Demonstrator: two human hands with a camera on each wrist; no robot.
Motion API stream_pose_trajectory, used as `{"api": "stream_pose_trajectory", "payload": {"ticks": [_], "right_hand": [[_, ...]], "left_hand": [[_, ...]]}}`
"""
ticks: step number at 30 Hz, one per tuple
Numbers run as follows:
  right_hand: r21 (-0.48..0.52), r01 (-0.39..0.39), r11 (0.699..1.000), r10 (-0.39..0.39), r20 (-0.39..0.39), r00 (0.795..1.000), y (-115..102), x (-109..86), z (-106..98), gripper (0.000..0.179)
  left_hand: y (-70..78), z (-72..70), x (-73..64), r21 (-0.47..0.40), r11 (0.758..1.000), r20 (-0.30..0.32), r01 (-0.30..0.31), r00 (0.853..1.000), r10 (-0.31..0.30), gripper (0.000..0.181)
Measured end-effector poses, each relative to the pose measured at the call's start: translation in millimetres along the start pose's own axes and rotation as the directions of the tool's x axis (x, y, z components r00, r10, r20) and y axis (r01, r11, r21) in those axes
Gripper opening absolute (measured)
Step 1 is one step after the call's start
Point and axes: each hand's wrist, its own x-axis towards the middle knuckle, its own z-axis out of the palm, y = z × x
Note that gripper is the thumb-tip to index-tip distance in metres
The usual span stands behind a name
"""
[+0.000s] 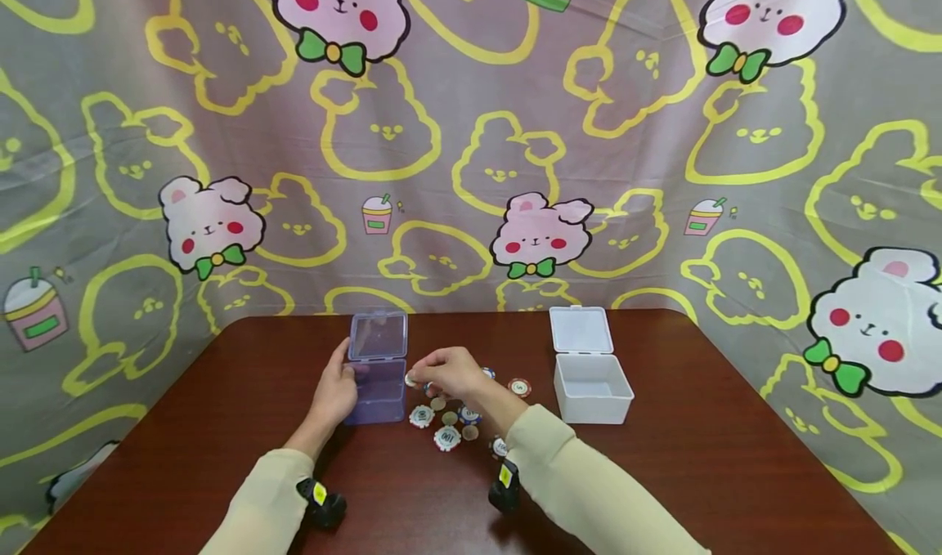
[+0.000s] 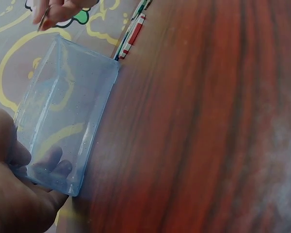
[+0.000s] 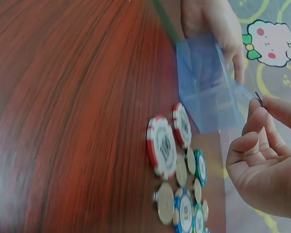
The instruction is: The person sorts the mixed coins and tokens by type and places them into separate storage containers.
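Right hand (image 1: 450, 373): thumb and fingertips pinch a single coin (image 1: 410, 381), held at the hand's 9 o'clock and seen nearly edge-on in the right wrist view. Left hand (image 1: 337, 393): thumb and fingers grip the 9 o'clock side of a translucent blue box (image 1: 379, 412). The pinched coin lies at 3 o'clock from the left hand, just beside the box's 3 o'clock rim; whether it overhangs the opening cannot be told. The blue lid (image 1: 379, 334) stands raised at the box's 12 o'clock.

Around 6 o'clock from the right hand, loose coins (image 1: 469, 432) lie among two red-and-white chips (image 1: 446, 438) and a blue-and-white chip (image 1: 469, 414). A red-rimmed chip (image 1: 519, 387) lies apart at 3 o'clock. Farther out, also at 3 o'clock, stands a white box (image 1: 594, 408), its white lid (image 1: 581, 329) raised at 12 o'clock. The counter (image 1: 412, 506) is dark reddish-brown; patterned cloth (image 1: 441, 171) hangs beyond.
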Motion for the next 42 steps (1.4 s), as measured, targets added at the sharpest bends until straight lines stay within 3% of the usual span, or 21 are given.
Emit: {"api": "stream_pose_trajectory", "payload": {"ticks": [12, 21, 29, 42], "right_hand": [[0.062, -0.035, 0.997, 0.036, -0.014, 0.999, -4.2, 11.5, 26.1, 0.01], [0.104, -0.05, 0.993, 0.051, -0.009, 0.999, -4.6, 14.5, 33.5, 0.009], [0.048, -0.026, 0.999, 0.027, -0.018, 0.999, -8.2, 7.0, 27.5, 0.008], [-0.012, 0.01, 1.0, -0.009, 0.067, 0.998, 5.3, -11.2, 6.3, 0.01]], "left_hand": [[1.0, 1.2, 0.9, 0.004, 1.0, -0.017, -0.017, 1.0, 0.017, 0.055], [0.7, 0.4, -0.9, -0.005, 1.0, -0.004, -0.006, 1.0, 0.006, 0.055], [0.2, 0.4, -0.1, 0.0, 1.0, -0.008, -0.005, 1.0, 0.005, 0.055], [-3.6, 0.3, 1.0, 0.003, 1.0, -0.01, -0.003, 1.0, 0.003, 0.055]]}}
